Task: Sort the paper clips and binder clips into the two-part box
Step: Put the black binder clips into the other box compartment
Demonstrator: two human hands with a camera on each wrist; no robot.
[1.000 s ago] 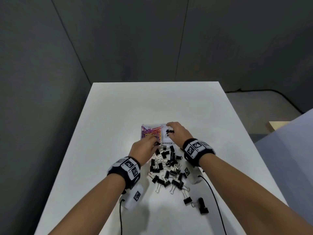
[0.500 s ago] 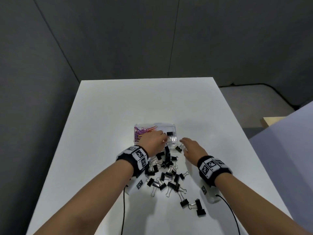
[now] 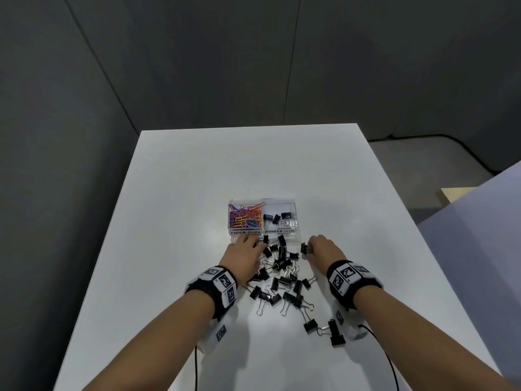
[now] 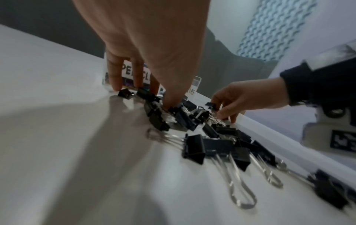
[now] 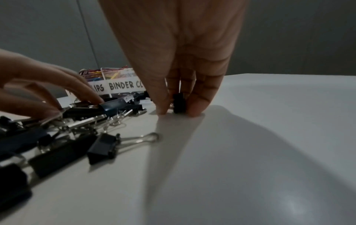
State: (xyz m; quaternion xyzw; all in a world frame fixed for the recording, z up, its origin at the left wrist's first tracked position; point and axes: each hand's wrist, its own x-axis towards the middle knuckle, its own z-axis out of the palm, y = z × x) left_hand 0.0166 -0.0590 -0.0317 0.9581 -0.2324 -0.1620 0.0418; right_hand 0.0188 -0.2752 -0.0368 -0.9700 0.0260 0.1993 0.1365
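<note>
The clear two-part box [image 3: 293, 235] stands mid-table, labelled. Coloured paper clips [image 3: 244, 216] fill its left part. A few black binder clips [image 3: 277, 217] lie in its right part. In front of it sprawls a loose pile of binder clips [image 3: 282, 275]. My left hand [image 3: 258, 245] rests on the pile's far left, fingers spread and fairly straight on the clips [image 4: 154, 109]. My right hand [image 3: 310, 247] is at the pile's far right. Its thumb and fingers [image 5: 196, 109] pinch a small black binder clip [image 5: 179, 103] that stands on the table.
The white table [image 3: 197, 179] has bare surface beyond and to both sides of the box. Two stray binder clips [image 3: 310, 327] lie near my right wrist. Thin black cables [image 3: 392, 368] trail from the wrist bands toward the near edge. Grey walls surround the table.
Both hands have drawn back from the box to the pile. My right hand swung to the pile's right edge and closed on a clip. More binder clips now show in the right part.
</note>
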